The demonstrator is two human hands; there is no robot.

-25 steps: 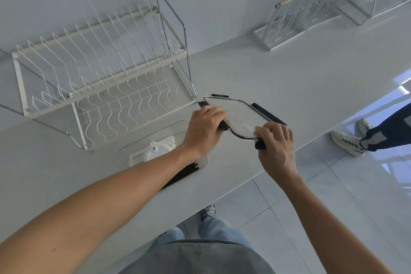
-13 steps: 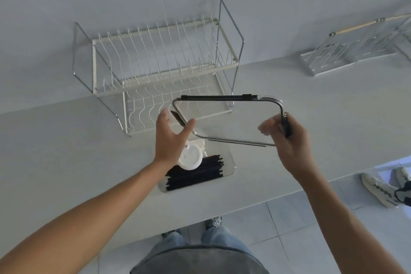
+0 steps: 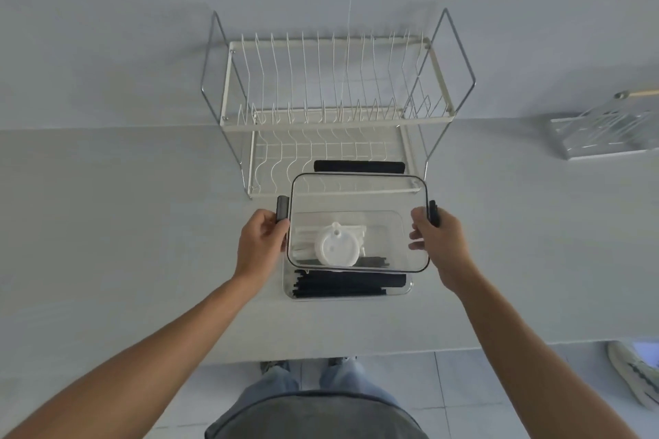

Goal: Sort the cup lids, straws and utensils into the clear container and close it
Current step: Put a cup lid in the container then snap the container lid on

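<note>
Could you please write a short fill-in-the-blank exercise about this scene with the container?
1. Both hands, left hand and right hand, hold the clear ____ above the container.
2. The round cup lid inside is ____ in colour.
3. The black straws lie ____ the container.
4. Behind the container stands a wire dish ____.

Missing words: lid; white; inside; rack

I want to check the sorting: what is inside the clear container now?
Inside the container lie a white cup lid, white straws beside it and black straws or utensils along the near side. The lid held above blurs them; what is under the cup lid is hidden.
</note>
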